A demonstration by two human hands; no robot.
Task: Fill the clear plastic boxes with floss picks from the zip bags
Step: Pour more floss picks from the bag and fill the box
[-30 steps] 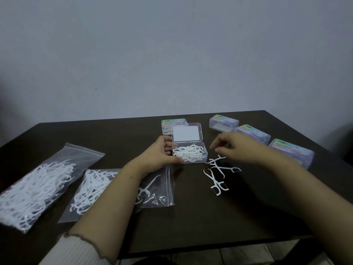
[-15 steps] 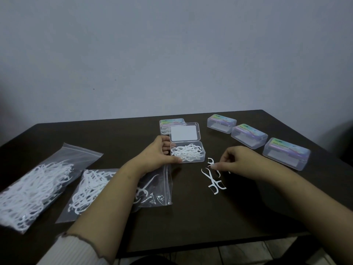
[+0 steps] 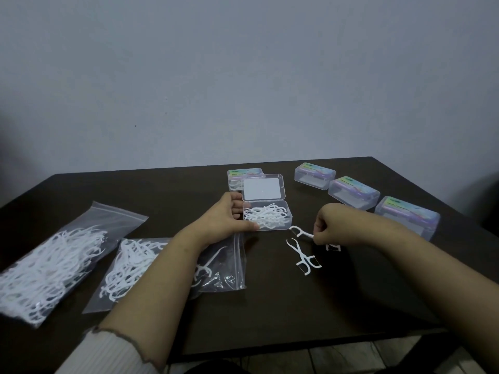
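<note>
Left hand (image 3: pixel 228 221) grips the open box (image 3: pixel 267 217), steadying it for loading. Right hand (image 3: pixel 330 228) pinches one floss pick (image 3: pixel 301 232) just beside the box; two loose picks (image 3: pixel 303 256) lie below the pinch.

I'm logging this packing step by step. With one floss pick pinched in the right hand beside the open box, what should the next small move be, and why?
Probably carry the pinched floss pick leftward and drop it into the open box. The right hand already pinches it just beside the box, the lid is up, and the left hand holds the box. More loose picks lie on the table.
</note>
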